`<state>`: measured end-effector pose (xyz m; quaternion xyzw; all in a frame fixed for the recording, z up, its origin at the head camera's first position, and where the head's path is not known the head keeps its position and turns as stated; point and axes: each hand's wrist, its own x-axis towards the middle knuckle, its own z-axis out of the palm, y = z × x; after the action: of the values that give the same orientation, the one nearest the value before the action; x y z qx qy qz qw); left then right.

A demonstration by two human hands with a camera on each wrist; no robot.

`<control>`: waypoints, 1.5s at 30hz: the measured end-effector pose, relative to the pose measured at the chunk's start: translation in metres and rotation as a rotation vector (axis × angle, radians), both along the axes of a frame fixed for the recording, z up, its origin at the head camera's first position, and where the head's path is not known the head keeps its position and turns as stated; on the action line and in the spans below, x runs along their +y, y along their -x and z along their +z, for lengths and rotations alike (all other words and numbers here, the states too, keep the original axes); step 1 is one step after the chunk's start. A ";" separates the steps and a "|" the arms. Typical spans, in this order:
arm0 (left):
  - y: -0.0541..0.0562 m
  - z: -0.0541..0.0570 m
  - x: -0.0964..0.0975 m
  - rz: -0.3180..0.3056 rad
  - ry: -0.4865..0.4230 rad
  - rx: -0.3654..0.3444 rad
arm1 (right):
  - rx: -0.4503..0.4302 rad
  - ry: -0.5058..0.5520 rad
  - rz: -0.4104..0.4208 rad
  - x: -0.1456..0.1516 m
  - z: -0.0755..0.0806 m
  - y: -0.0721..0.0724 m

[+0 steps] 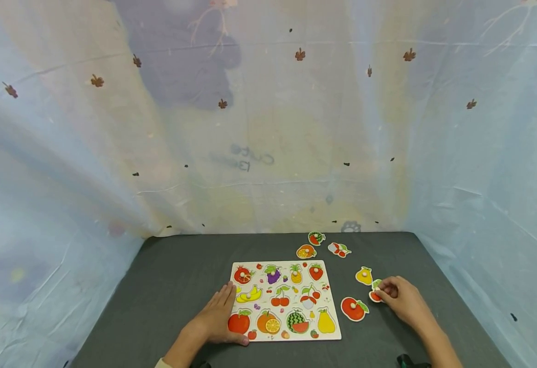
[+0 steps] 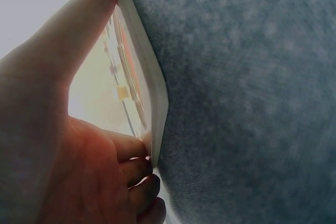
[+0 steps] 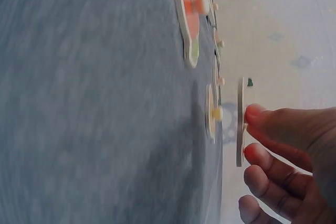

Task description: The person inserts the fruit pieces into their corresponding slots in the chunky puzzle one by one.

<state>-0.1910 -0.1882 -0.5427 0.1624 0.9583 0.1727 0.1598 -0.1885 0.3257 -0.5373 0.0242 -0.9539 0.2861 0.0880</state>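
Observation:
A white fruit puzzle board [image 1: 250, 263] lies flat on the dark tabletop. My left hand [image 1: 218, 316] rests along its left side, fingers straight on the edge and thumb at the near corner; in the left wrist view the hand [image 2: 89, 166] lies against the board's rim [image 2: 152, 82]. My right hand [image 1: 402, 301] pinches a thin red-and-green fruit puzzle piece [image 1: 375, 295] by its knob, partly hidden by fingers. Edge-on in the right wrist view, the piece [image 3: 240, 140] is raised above the table. Close by lie a yellow pear piece [image 1: 363, 276] and a red apple piece [image 1: 354, 309].
Beyond the board lie a watermelon piece [image 1: 316, 238], an orange piece [image 1: 306, 252] and a red-and-white fruit piece [image 1: 339, 249]. A printed curtain [image 1: 268, 153] surrounds the dark table [image 1: 176, 276] at the back and sides. A dark object [image 1: 408, 362] shows at the near edge.

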 end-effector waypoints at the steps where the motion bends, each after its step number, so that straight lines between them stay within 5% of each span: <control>1: 0.000 0.001 0.000 0.000 -0.001 -0.002 | -0.002 0.003 0.001 -0.003 0.000 0.001; 19: -0.001 0.001 0.001 0.006 -0.001 0.000 | 0.071 0.057 0.077 -0.051 0.002 0.015; 45: 0.002 -0.002 0.000 0.003 -0.016 -0.011 | 0.006 0.088 0.162 -0.112 0.001 0.029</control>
<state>-0.1926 -0.1881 -0.5450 0.1611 0.9562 0.1818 0.1634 -0.2174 0.2133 -0.5368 0.0981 -0.9351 0.3337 0.0682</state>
